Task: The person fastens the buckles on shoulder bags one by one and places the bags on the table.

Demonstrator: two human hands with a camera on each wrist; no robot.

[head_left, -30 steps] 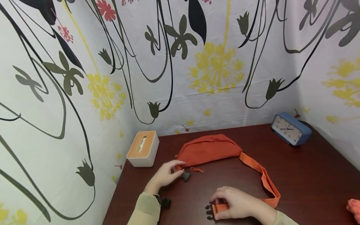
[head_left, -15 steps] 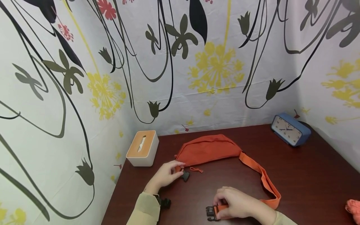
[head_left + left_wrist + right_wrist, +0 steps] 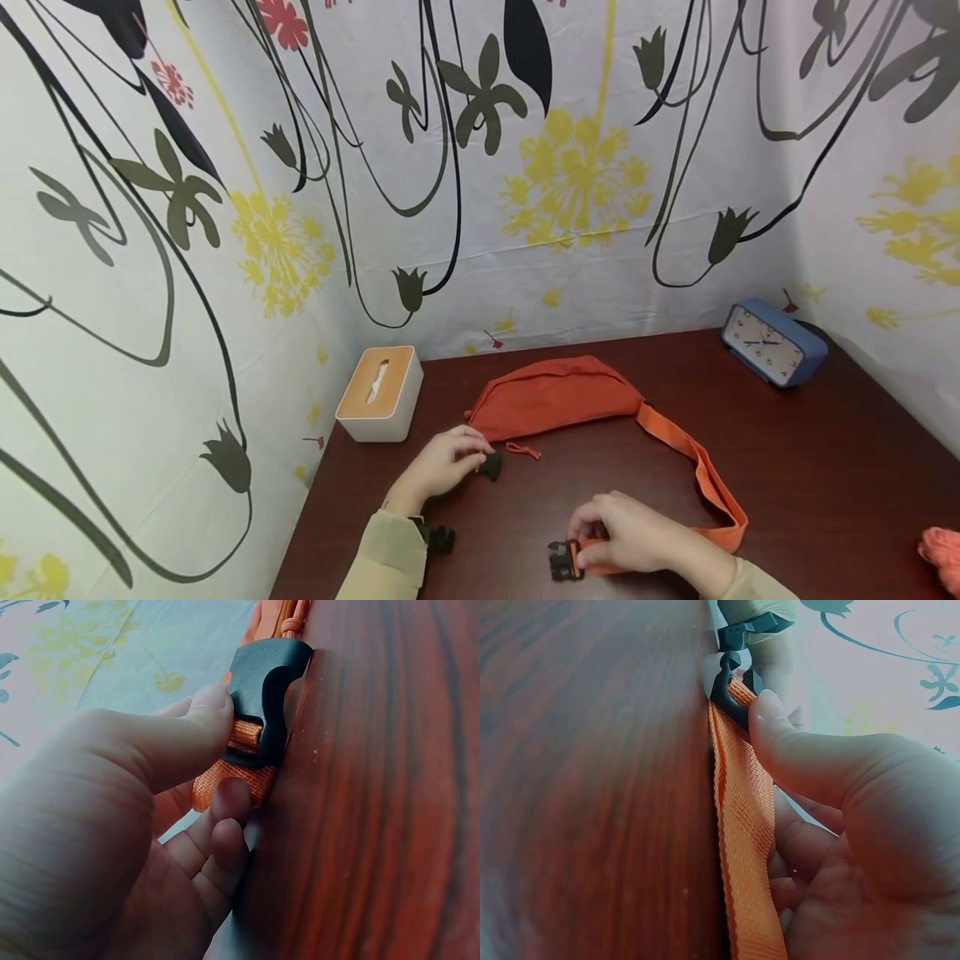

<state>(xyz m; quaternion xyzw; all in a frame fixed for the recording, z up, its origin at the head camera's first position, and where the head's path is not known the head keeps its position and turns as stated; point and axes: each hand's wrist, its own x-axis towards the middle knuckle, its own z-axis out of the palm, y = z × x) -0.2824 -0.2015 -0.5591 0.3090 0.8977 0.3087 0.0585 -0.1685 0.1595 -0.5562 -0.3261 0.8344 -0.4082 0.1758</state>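
An orange-red waist bag (image 3: 558, 398) lies on the dark wooden table, its orange strap (image 3: 708, 479) curving round to the right. At the bag's left end, my left hand (image 3: 438, 467) pinches the black socket half of the buckle (image 3: 262, 682) between thumb and fingers, orange webbing threaded through it. Nearer the front, my right hand (image 3: 630, 533) pinches the strap's end just behind the pronged buckle half (image 3: 560, 561). Its prongs point left, and the two buckle halves are apart. In the right wrist view, the thumb presses on the webbing (image 3: 746, 802) beside the black clip.
A white tissue box (image 3: 381, 396) with a wood-coloured lid stands at the back left. A blue alarm clock (image 3: 776, 342) is at the back right. Something coral-coloured and stringy (image 3: 941, 554) shows at the right edge. Patterned cloth (image 3: 480, 208) closes off the back and sides.
The socket half has turned in my left hand, showing darker and less webbing. My right hand has rolled the pronged half and lifted it slightly up the view. The bag stays put.
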